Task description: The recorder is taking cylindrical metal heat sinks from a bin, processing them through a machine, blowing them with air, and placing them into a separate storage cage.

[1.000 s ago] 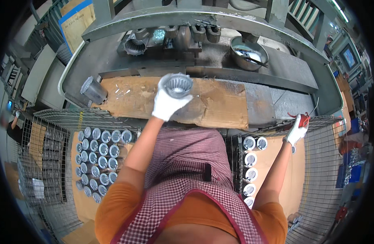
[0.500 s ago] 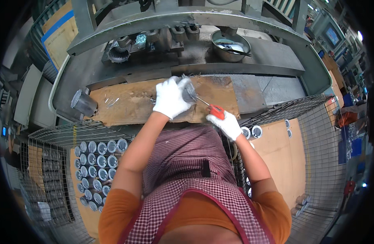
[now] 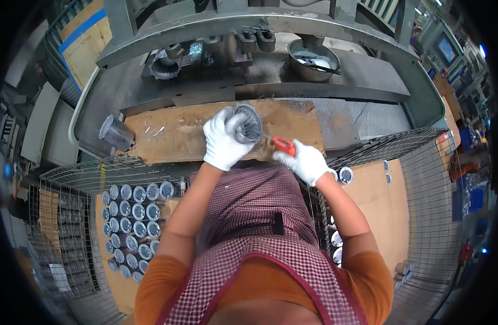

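My gloved left hand (image 3: 225, 142) is wrapped round a grey metal finned cup (image 3: 251, 122), raised above a worn wooden board. The cup's open, ribbed mouth is tilted up toward the right, so its inside fins show. In my gloved right hand (image 3: 306, 163) is a red-handled screwdriver (image 3: 283, 145). Its thin shaft points at the lower right rim of the cup; whether the tip touches cannot be made out. Left of my hands, a second metal cup (image 3: 118, 134) lies tilted at the end of the wooden board (image 3: 176, 142), near a few thin metal slivers (image 3: 154, 132).
Wire baskets stand on both sides of me. Rows of finned metal parts (image 3: 132, 211) fill much of the left one; cardboard (image 3: 370, 208) and several parts line the right one. Beyond the board are a metal bowl (image 3: 313, 76), a ring-shaped part (image 3: 165, 69) and a machine frame (image 3: 249, 26).
The cup has turned in my left hand, and its ribbed mouth now faces up into view. My right hand with the screwdriver has shifted slightly. The whole view has moved a little.
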Demonstrator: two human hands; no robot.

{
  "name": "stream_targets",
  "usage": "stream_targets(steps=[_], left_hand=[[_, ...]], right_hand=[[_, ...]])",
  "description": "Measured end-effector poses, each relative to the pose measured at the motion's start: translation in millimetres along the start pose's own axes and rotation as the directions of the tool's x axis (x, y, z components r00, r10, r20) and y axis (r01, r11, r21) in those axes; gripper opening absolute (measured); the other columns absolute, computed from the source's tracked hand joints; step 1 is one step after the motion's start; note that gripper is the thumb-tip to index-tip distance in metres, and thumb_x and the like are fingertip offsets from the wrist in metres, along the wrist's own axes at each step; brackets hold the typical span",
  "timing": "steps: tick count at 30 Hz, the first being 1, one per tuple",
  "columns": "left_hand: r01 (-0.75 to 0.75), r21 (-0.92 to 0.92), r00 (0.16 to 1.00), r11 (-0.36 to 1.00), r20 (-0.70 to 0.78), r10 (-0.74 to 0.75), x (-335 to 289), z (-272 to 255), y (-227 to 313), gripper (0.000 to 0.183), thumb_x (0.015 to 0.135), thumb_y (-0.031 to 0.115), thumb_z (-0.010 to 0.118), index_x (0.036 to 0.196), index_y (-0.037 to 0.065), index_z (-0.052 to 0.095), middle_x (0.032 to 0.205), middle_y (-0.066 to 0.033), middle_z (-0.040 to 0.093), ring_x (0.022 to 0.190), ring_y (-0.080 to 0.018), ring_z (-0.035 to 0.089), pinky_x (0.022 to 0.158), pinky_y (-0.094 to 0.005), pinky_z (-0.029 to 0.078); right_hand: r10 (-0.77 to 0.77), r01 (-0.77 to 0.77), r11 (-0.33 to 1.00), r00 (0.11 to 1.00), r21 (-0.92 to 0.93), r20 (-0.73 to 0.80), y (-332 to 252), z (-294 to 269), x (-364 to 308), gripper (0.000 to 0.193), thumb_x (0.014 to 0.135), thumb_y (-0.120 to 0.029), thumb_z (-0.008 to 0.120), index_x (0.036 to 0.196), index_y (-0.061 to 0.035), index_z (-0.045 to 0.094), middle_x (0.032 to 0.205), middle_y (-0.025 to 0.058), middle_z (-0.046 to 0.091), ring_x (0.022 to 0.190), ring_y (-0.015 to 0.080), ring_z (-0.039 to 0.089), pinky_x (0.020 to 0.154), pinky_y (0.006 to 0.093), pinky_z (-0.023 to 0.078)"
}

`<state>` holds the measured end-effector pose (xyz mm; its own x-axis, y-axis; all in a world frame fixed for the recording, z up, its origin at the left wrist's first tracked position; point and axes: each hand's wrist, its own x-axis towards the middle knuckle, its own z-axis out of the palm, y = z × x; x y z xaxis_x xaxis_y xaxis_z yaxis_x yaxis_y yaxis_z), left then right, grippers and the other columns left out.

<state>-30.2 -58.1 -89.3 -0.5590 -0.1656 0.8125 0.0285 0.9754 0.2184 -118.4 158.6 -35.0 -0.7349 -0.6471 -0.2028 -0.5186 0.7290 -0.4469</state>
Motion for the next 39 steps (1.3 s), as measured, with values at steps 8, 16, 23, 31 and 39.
stream_targets(steps=[8, 16, 23, 31, 39], left_hand=[[0.004, -0.012, 1.0, 1.0, -0.011, -0.005, 2, 0, -3, 0.08, 0.047, 0.033, 0.088, 0.116, 0.018, 0.052, 0.118, -0.0123, 0.053, 0.102, -0.0348, 0.055, 0.083, -0.0453, 0.043], [-0.016, -0.09, 1.0, 0.996, -0.006, 0.016, -3, -5, -9, 0.082, 0.049, 0.035, 0.09, 0.118, 0.017, 0.048, 0.121, -0.0139, 0.054, 0.105, -0.035, 0.055, 0.085, -0.045, 0.045], [-0.028, -0.35, 0.979, 0.936, -0.199, -0.045, 0, -40, 12, 0.091, 0.062, 0.038, 0.09, 0.128, 0.012, 0.034, 0.122, -0.016, 0.053, 0.12, -0.0305, 0.051, 0.098, -0.0455, 0.043], [0.064, -0.582, 0.996, 0.811, 0.083, -0.019, 44, -98, 59, 0.088, 0.066, 0.028, 0.09, 0.131, 0.016, 0.032, 0.114, -0.0162, 0.065, 0.107, -0.0277, 0.065, 0.098, -0.0403, 0.047], [-0.133, -0.62, 0.959, 0.773, -0.276, -0.057, 41, -39, 38, 0.07, 0.063, 0.022, 0.09, 0.112, 0.014, 0.04, 0.114, -0.0163, 0.065, 0.106, -0.0285, 0.065, 0.096, -0.0402, 0.047]], right_hand=[[-0.08, 0.044, 0.968, 0.987, 0.248, 0.137, -1, 10, -8, 0.081, 0.079, -0.073, 0.056, 0.116, -0.0013, 0.058, 0.096, 0.0234, 0.067, 0.096, 0.0408, 0.063, 0.083, 0.0435, 0.048], [-0.053, 0.046, 0.981, 0.998, 0.188, 0.032, 1, 3, -6, 0.069, 0.083, -0.066, 0.056, 0.107, -0.0013, 0.059, 0.095, 0.024, 0.067, 0.094, 0.0407, 0.063, 0.082, 0.0433, 0.048], [0.122, 0.173, 0.92, 0.726, 0.351, -0.677, 104, -88, -34, 0.04, 0.086, -0.03, 0.068, 0.118, -0.0071, 0.061, 0.1, 0.0077, 0.068, 0.08, 0.0124, 0.06, 0.075, 0.0293, 0.051], [0.385, -0.143, 0.923, 0.329, 0.358, -0.862, 277, -107, -10, 0.06, 0.085, -0.044, 0.071, 0.127, -0.0025, 0.057, 0.115, 0.0115, 0.065, 0.104, 0.0226, 0.062, 0.094, 0.032, 0.045], [0.475, -0.102, 0.88, 0.207, 0.464, -0.855, 264, -66, 5, 0.064, 0.088, -0.035, 0.068, 0.139, -0.0045, 0.044, 0.132, 0.017, 0.052, 0.12, 0.0283, 0.051, 0.103, 0.0383, 0.038]])
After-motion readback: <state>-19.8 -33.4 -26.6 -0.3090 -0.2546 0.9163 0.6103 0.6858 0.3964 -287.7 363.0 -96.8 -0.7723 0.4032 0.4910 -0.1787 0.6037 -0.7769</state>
